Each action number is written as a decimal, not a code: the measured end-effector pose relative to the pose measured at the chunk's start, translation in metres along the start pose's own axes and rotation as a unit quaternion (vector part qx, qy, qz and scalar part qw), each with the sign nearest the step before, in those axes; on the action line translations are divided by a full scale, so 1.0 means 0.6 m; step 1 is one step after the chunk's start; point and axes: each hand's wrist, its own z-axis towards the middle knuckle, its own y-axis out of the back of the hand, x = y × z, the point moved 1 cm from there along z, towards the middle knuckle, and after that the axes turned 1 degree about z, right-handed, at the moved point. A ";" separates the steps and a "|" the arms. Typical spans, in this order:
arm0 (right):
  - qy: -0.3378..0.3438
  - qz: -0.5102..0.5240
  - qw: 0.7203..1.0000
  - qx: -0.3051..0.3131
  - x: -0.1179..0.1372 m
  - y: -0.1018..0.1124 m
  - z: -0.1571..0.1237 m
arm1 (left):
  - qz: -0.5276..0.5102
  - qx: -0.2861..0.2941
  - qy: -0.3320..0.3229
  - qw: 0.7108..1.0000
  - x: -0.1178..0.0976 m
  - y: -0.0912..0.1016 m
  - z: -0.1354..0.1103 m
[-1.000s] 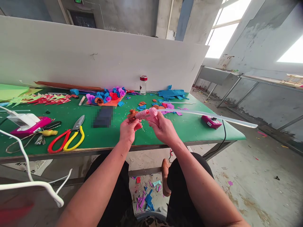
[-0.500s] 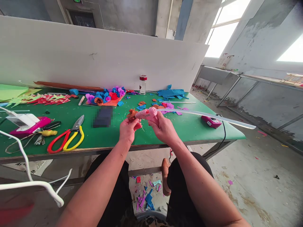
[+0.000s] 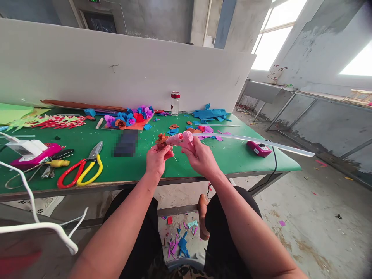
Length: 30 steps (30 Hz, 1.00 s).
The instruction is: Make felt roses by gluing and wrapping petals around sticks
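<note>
I see my left hand [image 3: 157,157] with thumb and fingers pinched together on a crumpled orange-brown paper flower [image 3: 162,138], while my right hand [image 3: 202,157] is curled snugly round a pink glue gun [image 3: 177,139]. The gun is up off the green table [image 3: 229,159], at the middle of my view, its nozzle pointing toward 9 o'clock at the flower; from here I can't tell whether the tip touches it. A long clear glue stick [image 3: 261,142] runs out of its back toward 3 o'clock, passing above a magenta box [image 3: 258,149]. Taking the gun as my dial's centre, I have a red-lidded jar [image 3: 174,105] at 12, blue paper [image 3: 210,114] near 2, finished-looking flower heads [image 3: 130,119] around 10, and red-and-yellow-handled shears [image 3: 94,153] between 8 and 9. Paper scraps [image 3: 183,244] litter the floor at 6.
</note>
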 end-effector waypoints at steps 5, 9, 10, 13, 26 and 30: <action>-0.002 -0.007 1.000 0.008 0.003 -0.005 -0.001 | -0.014 0.001 -0.004 1.000 0.002 0.001 0.002; -0.004 0.007 1.000 0.008 0.002 -0.002 -0.002 | -0.011 0.008 -0.003 1.000 0.002 0.001 0.002; -0.002 0.015 1.000 0.007 0.001 -0.001 -0.002 | -0.010 0.006 -0.002 1.000 0.001 0.001 0.002; 0.004 0.037 0.999 0.005 0.000 0.002 -0.001 | -0.003 -0.001 0.003 1.000 -0.001 0.000 0.000; 0.002 0.018 1.000 0.016 0.004 0.002 -0.001 | -0.007 -0.002 0.000 1.000 -0.001 -0.001 -0.001; -0.003 0.083 0.997 0.002 -0.008 0.005 0.001 | -0.009 -0.009 0.006 1.000 -0.003 -0.002 -0.002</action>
